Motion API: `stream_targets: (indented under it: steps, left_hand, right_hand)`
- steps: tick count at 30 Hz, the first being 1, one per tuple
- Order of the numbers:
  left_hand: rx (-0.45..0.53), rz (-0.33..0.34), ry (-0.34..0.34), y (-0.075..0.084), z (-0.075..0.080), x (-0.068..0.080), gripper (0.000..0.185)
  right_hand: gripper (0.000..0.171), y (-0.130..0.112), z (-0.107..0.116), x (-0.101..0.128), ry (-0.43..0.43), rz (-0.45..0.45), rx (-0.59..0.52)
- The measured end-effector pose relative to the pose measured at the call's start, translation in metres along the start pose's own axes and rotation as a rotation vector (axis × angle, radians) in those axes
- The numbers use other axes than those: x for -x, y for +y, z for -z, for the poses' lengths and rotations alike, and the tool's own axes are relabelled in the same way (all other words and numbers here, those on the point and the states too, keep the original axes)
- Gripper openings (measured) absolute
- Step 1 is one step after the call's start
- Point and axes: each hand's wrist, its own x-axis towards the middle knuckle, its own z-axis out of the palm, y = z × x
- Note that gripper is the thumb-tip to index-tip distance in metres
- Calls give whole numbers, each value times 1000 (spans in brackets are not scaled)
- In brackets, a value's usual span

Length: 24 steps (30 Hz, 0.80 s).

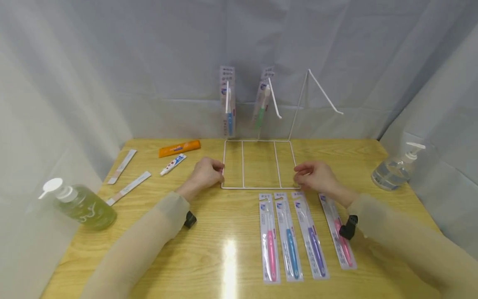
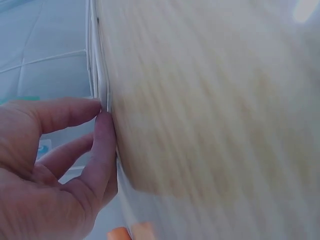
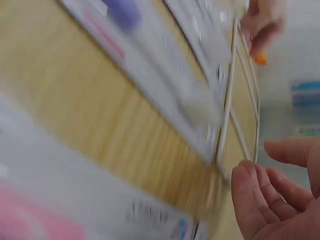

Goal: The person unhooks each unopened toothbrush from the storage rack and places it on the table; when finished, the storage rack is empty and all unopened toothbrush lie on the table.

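A white wire rack (image 1: 242, 166) stands on the wooden table, its flat base frame towards me. Two packed toothbrushes, one blue (image 1: 228, 104) and one green (image 1: 261, 106), hang from its hooks; the right hook (image 1: 325, 95) is bare. My left hand (image 1: 218, 172) pinches the base's left wire (image 2: 97, 60) between thumb and forefinger (image 2: 102, 112). At the base's front right corner, my right hand (image 1: 298, 174) has loosely curled fingers. In the blurred right wrist view, a gap shows between that hand (image 3: 260, 160) and the wire (image 3: 227, 100).
Several packed toothbrushes lie in a row in front of the rack: pink (image 1: 269, 236), blue (image 1: 289, 238), purple (image 1: 311, 236), pink (image 1: 337, 228). An orange tube (image 1: 179, 148), a small tube (image 1: 173, 164) and two strips (image 1: 122, 166) lie left. Pump bottles stand left (image 1: 84, 205) and right (image 1: 396, 170).
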Motion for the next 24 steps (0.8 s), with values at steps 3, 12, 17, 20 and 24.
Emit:
stream_targets:
  steps: [3, 12, 17, 20, 24]
  left_hand:
    - [-7, -34, -2, 1, 1, 0, 53]
    - [80, -264, 184, 71, -15, -9, 45]
    - [125, -345, 333, 119, -31, -26, 54]
    - [149, -321, 393, 139, -37, -38, 60]
    - [215, -267, 467, 157, -40, -52, 66]
  right_hand:
    - [44, 9, 8, -14, 18, -45, 5]
    - [47, 21, 11, -35, 18, -57, 79]
    - [45, 22, 13, -38, 24, -28, 132]
    - [45, 22, 14, -38, 19, -34, 139]
    - [46, 19, 13, -39, 21, -27, 142]
